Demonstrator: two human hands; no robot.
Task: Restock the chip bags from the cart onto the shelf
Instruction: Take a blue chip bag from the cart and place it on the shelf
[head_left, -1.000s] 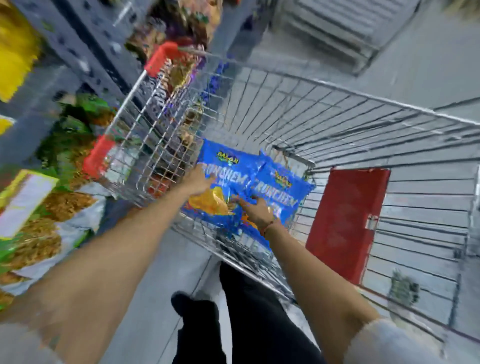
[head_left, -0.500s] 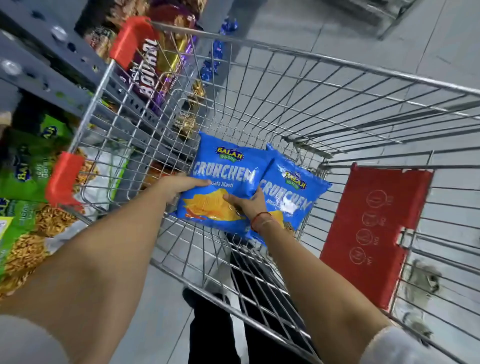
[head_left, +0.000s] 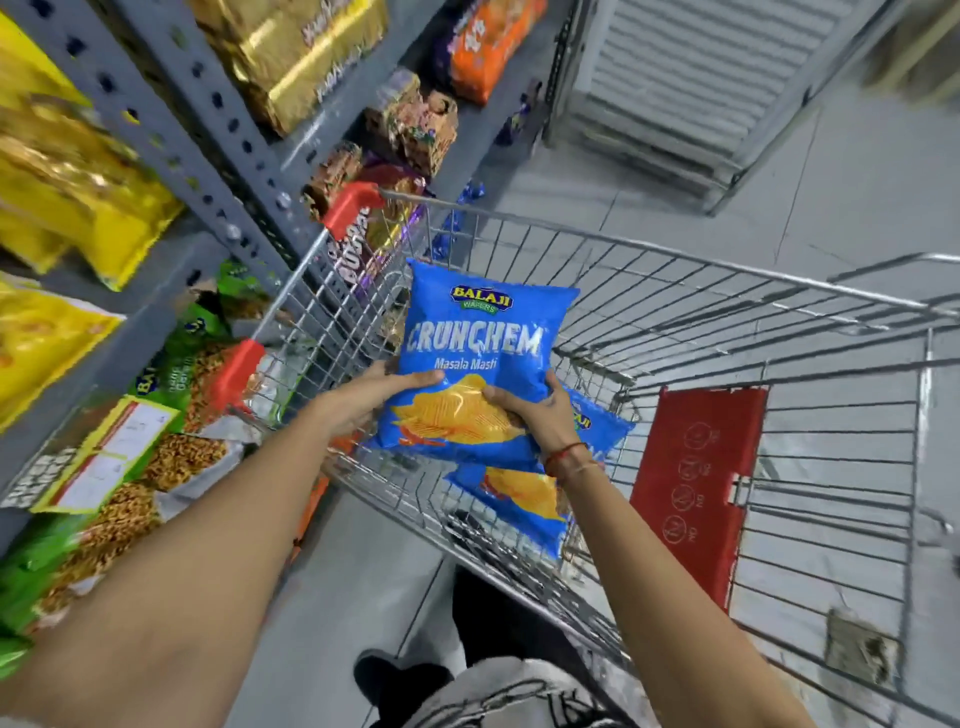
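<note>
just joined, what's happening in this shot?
A person is restocking chips. Both hands, left hand and right hand, hold one blue Crunchem bag above the wire cart. A second blue bag lies in the cart below it. The snack shelf stands at left; nothing shelved yet from this grip.

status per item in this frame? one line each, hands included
top blue chip bag: sealed, lifted, gripped at its lower edge by both hands
second blue chip bag: sealed, lying in the cart under the first
left hand: closed on the top bag
right hand: closed on the top bag
cart: holds only the blue bags
red child-seat flap: folded shut
shelf: stocked with snack packs
</note>
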